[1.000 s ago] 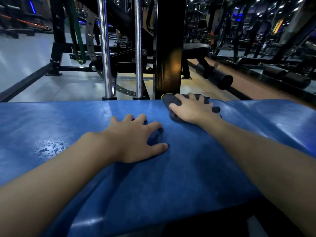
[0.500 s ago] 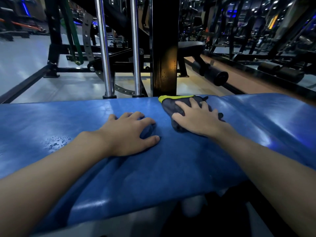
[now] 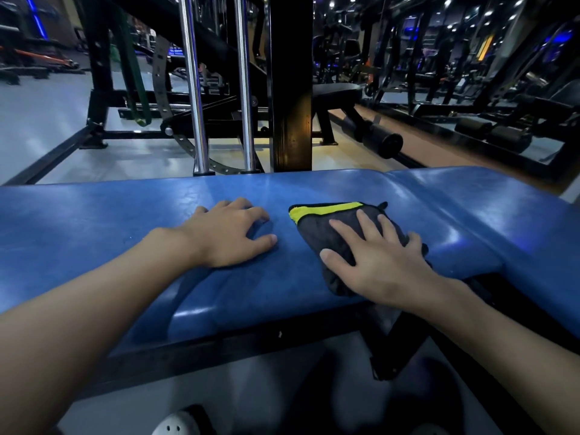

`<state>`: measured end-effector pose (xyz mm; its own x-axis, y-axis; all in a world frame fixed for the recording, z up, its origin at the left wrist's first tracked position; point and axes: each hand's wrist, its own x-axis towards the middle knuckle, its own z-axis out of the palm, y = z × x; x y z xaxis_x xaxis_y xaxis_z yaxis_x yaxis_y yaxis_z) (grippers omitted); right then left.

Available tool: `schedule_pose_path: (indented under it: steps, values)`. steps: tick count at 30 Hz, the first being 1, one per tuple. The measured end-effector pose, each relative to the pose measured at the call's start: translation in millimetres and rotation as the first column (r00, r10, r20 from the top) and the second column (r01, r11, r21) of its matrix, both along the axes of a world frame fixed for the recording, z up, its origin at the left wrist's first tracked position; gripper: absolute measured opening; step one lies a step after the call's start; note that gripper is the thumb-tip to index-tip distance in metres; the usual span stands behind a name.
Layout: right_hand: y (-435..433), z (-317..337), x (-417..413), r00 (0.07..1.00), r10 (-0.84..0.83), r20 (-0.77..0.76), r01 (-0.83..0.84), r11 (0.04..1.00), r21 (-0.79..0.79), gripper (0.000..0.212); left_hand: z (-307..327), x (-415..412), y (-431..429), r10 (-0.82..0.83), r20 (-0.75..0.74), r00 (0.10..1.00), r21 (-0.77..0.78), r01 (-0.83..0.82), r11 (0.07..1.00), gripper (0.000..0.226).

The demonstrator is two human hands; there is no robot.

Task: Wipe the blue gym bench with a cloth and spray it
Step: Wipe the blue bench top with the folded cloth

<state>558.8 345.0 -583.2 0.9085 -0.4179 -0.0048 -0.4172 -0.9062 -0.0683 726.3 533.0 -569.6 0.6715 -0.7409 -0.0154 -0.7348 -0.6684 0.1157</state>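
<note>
Cloth (image 3: 317,233), dark with a yellow-green edge, lies folded on the blue padded tabletop (image 3: 94,233), near its front edge. The right hand (image 3: 376,265) presses flat on it with straight, spread fingers. The left hand (image 3: 226,237) rests beside it on the bare padding, fingers loosely bent, holding nothing.
</note>
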Motion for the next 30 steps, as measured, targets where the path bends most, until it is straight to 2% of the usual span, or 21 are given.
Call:
schedule_pose_path:
  steps: [2,6,9,13,17,23,30]
  values:
    - [0.2,0.0,0.2,0.999,0.030,0.024,-0.029,0.999,-0.017,0.074,4.1,-1.1,1.6,0.019,-0.001,1.000,0.011,-0.019,1.000,0.060]
    - [-0.2,-3.9,16.3,1.000,0.021,0.018,-0.020,0.999,-0.041,0.066,3.2,-5.5,0.3,0.030,-0.034,0.999,0.058,-0.028,0.998,0.065]
    - [-7.9,-2.9,38.1,1.000,0.008,0.015,-0.008,0.999,-0.041,0.062,3.6,-2.3,-2.6,0.007,-0.006,1.000,0.102,-0.006,0.995,0.067]
    - [-20.2,-3.4,83.7,1.000,-0.005,0.026,0.006,0.999,-0.039,0.057,6.9,17.4,-7.4,0.018,0.036,0.999,0.060,-0.020,0.998,0.068]
    - [-34.2,-0.2,134.5,0.999,-0.006,0.041,0.006,1.000,0.000,0.056,-0.1,36.1,-2.8,0.041,0.013,0.999,0.053,-0.042,0.998,0.066]
    - [-44.1,7.8,204.5,0.998,-0.060,-0.013,0.060,0.998,0.013,0.060,-3.1,43.3,-0.1,0.016,0.038,0.999,0.052,-0.018,0.998,0.065]
    - [-43.0,17.0,222.4,0.998,-0.062,-0.026,0.064,0.995,0.076,0.066,-5.5,43.8,3.0,0.020,0.020,1.000,0.037,-0.021,0.999,0.065]
